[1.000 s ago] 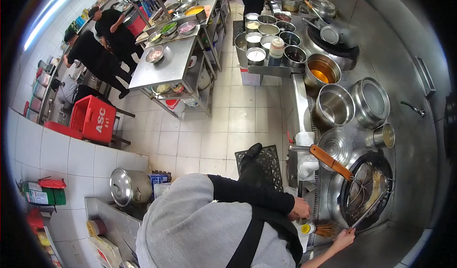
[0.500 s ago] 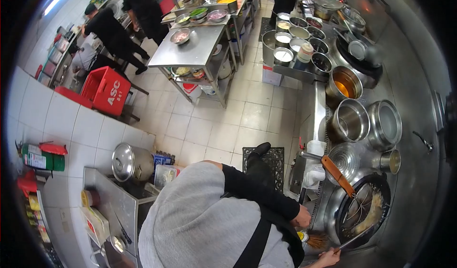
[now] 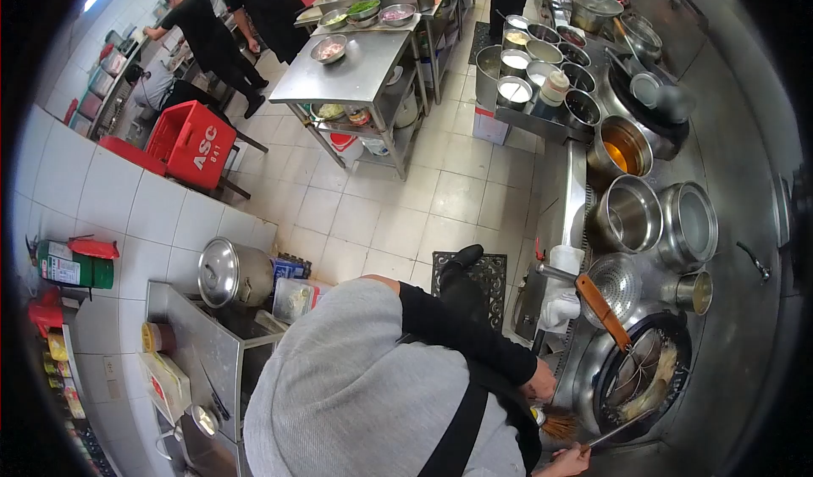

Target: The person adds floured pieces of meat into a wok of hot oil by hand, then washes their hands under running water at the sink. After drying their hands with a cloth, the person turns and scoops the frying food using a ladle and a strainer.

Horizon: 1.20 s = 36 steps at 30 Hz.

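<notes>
My right hand (image 3: 572, 460) is closed around the metal handle of a ladle (image 3: 622, 429), whose far end reaches into a dark wok (image 3: 605, 396). Pale food (image 3: 660, 375) lies in the wok near the ladle's end. Against the stove's front edge rests my left hand (image 3: 539, 381), its fingers curled; what they hold, if anything, is hidden. A brush of brown bristles (image 3: 559, 426) sits between my hands. A wooden-handled wire tool (image 3: 603, 312) extends over the wok, beside a perforated strainer (image 3: 611, 286).
Metal pots (image 3: 631, 214) stand above the wok, with an orange-liquid pot (image 3: 625, 148) and several sauce containers (image 3: 515, 91) beyond. A white cloth (image 3: 561, 291) hangs at the stove edge. Co-workers (image 3: 207, 41) stand at upper left, past a steel table (image 3: 339, 74) and red crate (image 3: 190, 146).
The view has shifted, so the room appears moved right and upward. My right hand and the ladle handle have moved left and down in the picture, and the ladle's end sits lower in the wok.
</notes>
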Available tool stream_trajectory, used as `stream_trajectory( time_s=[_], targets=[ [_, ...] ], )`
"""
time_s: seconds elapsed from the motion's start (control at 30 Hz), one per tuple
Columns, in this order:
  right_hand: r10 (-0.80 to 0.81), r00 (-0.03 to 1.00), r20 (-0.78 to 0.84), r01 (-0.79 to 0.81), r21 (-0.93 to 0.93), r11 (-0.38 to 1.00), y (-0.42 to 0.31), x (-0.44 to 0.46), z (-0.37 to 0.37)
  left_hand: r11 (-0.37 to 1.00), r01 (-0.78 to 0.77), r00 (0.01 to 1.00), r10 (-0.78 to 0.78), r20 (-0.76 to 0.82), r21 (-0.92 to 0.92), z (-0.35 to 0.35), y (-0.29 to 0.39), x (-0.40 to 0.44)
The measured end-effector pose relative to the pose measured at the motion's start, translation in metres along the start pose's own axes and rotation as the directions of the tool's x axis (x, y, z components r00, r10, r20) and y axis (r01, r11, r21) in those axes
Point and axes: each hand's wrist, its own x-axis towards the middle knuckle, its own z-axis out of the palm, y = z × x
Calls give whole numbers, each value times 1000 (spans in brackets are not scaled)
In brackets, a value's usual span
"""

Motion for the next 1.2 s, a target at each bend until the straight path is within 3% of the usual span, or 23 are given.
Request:
stream_trajectory(
  time_s=[0.03, 0.13, 0.23, 0.37, 0.43, 0.53, 0.67, 0.77, 0.87, 1.13, 1.2],
  targets=[
    [42, 999, 30, -42, 18, 999, -4, 0, 0, 1000, 13, 1000, -13, -10, -10, 3, 0, 1],
    [-69, 996, -62, 72, 52, 996, 23, 1, 10, 1000, -8, 998, 6, -62, -21, 13, -5, 3],
    [20, 998, -66, -20, 15, 1000, 7, -8, 5, 1000, -11, 999, 10, -51, -13, 10, -3, 1],
    [5, 998, -67, -1, 56, 998, 13, -10, 5, 998, -7, 1000, 8, 17, -58, 2, -3, -3],
    [-45, 997, -60, 47, 18, 999, 34, -4, 8, 999, -27, 999, 26, -33, -47, 16, -9, 2],
    [-2, 999, -46, -1, -59, 998, 28, -3, 7, 997, -60, 996, 56, -72, -55, 23, -12, 2],
    [21, 998, -65, -22, -18, 1000, 25, -5, 9, 987, -146, 989, 144, -38, -62, 19, -18, 4],
    [56, 998, -27, -54, 55, 997, 21, -7, 8, 1000, -24, 997, 22, -75, -16, 29, -13, 5],
    [56, 998, -36, -55, 24, 998, -4, -17, -1, 1000, -16, 1000, 16, 9, -19, 7, -3, -4],
    [86, 996, -21, -85, 23, 996, 43, 0, 13, 999, -44, 999, 43, 5, 2, 14, -5, 0],
    [128, 992, -13, -127, 53, 990, 16, -11, 4, 998, -55, 999, 54, -4, -8, 18, -6, 2]
  ],
)
